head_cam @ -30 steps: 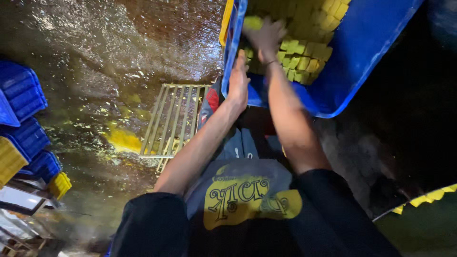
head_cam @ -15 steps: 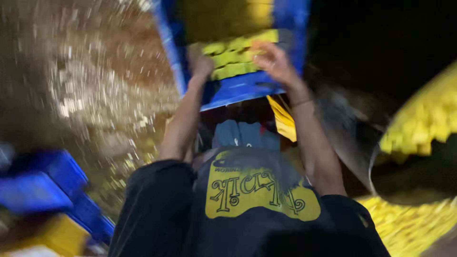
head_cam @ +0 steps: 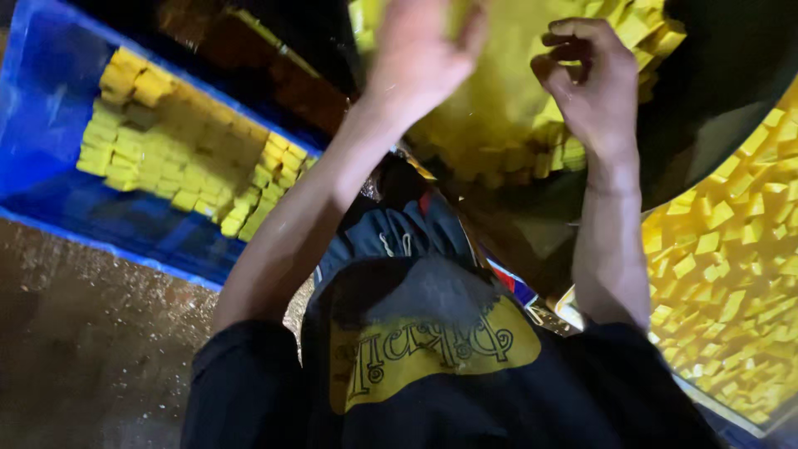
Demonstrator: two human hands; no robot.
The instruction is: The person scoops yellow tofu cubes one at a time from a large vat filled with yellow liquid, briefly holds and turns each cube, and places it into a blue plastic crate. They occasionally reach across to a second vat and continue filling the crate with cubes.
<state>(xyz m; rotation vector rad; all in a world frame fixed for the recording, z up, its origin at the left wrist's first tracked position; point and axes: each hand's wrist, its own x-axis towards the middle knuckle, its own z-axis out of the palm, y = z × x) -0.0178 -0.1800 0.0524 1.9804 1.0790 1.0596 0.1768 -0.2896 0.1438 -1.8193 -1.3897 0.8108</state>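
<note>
A wet, brown floor (head_cam: 91, 349) glistens under me at the lower left, dim and speckled with drops. Above it, to my left, sits a blue crate (head_cam: 50, 141) with yellow blocks (head_cam: 174, 158) heaped against its far side, the near part of its blue bottom bare. Both my arms are raised in front of me. My left hand (head_cam: 420, 54) is blurred, its fingers spread loose and flat with nothing in it that I can make out, held up before a pile of yellow blocks in a dark round tub (head_cam: 715, 91). My right hand (head_cam: 590, 79) is just beside it, fingers curled in toward the palm; whether they pinch one of the small blocks I cannot tell. The yellow pile in the tub (head_cam: 515, 125) lies right behind both hands, smeared by blur. Off to my right a second mass of yellow cubes (head_cam: 731, 274) fills another container, well apart from the blue crate. Below my arms I see my dark shirt (head_cam: 432, 366) with a yellow print on the chest.
</note>
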